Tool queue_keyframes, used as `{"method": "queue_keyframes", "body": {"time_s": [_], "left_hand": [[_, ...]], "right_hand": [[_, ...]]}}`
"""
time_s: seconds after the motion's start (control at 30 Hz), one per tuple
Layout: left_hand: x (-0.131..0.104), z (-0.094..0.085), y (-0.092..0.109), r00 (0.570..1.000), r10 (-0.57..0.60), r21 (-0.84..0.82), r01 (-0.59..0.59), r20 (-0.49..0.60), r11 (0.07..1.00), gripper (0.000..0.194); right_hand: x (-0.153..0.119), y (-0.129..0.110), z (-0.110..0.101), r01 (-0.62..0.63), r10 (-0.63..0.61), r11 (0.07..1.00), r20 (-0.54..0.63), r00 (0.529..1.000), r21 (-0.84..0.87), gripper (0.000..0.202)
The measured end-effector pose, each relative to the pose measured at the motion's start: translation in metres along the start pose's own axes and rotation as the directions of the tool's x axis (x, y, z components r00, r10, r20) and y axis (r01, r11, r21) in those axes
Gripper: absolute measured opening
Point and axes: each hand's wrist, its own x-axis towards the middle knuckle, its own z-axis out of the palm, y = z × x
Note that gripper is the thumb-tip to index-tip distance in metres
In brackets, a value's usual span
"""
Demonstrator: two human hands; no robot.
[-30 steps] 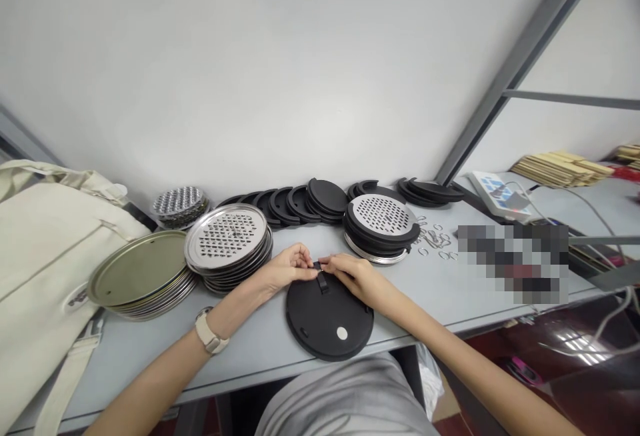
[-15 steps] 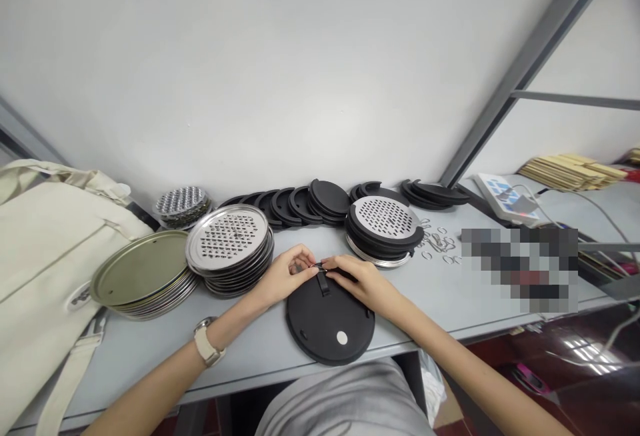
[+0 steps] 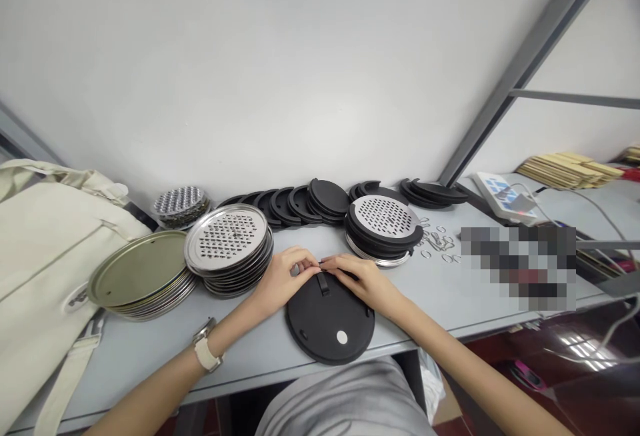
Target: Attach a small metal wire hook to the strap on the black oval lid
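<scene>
A round black disc lies flat at the front of the table, with a white round spot near its lower edge. A short black strap runs up to its far rim. My left hand pinches at the end of that strap, thumb and fingers closed. From the other side my right hand bends over the rim, its fingertips meeting the left ones. Between them is a small metal ring, now mostly covered by the fingers.
Left of my hands stand a stack of grater plates and a stack of olive trays. Behind are black discs; to the right, a grater stack and loose metal rings. A cream bag sits far left.
My fingertips have closed in further at the strap end, and the ring that showed between them is now largely hidden. The disc stays in place.
</scene>
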Motion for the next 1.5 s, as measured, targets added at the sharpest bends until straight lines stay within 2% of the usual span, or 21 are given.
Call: {"method": "queue_keyframes", "body": {"time_s": [0.23, 0.47, 0.63, 1.1, 1.23, 1.4, 1.5], "left_hand": [[0.002, -0.014, 0.004, 0.994, 0.009, -0.077, 0.000, 0.113, 0.997, 0.012], [0.003, -0.021, 0.007, 0.974, -0.067, -0.173, 0.106, 0.216, 0.979, 0.014], [0.003, -0.020, 0.007, 0.977, -0.080, -0.127, 0.107, 0.197, 0.986, 0.012], [0.003, -0.020, 0.003, 0.986, 0.023, -0.037, -0.017, 0.164, 0.999, 0.014], [0.003, -0.020, 0.003, 0.982, 0.055, -0.025, -0.052, 0.180, 0.998, 0.015], [0.002, -0.018, 0.006, 0.983, 0.056, -0.022, -0.053, 0.173, 0.998, 0.012], [0.002, -0.018, 0.007, 0.988, 0.013, -0.046, -0.006, 0.153, 0.999, 0.006]], "right_hand": [[0.000, 0.002, 0.000, 0.008, -0.008, 1.000, -0.009, 1.000, 0.008, 0.024], [0.000, -0.001, -0.002, 0.017, -0.017, 1.000, 0.001, 1.000, -0.021, 0.025], [0.001, -0.005, -0.003, 0.009, -0.009, 0.999, 0.011, 1.000, -0.038, 0.025], [0.001, -0.003, -0.002, 0.015, -0.015, 1.000, -0.002, 1.000, -0.026, 0.019], [0.001, -0.003, -0.002, 0.003, -0.003, 1.000, -0.006, 1.000, -0.023, 0.024], [0.000, -0.003, -0.002, 0.001, -0.001, 1.000, -0.003, 1.000, -0.017, 0.024], [0.000, -0.003, -0.002, 0.003, -0.003, 1.000, -0.002, 1.000, -0.017, 0.025]]}}
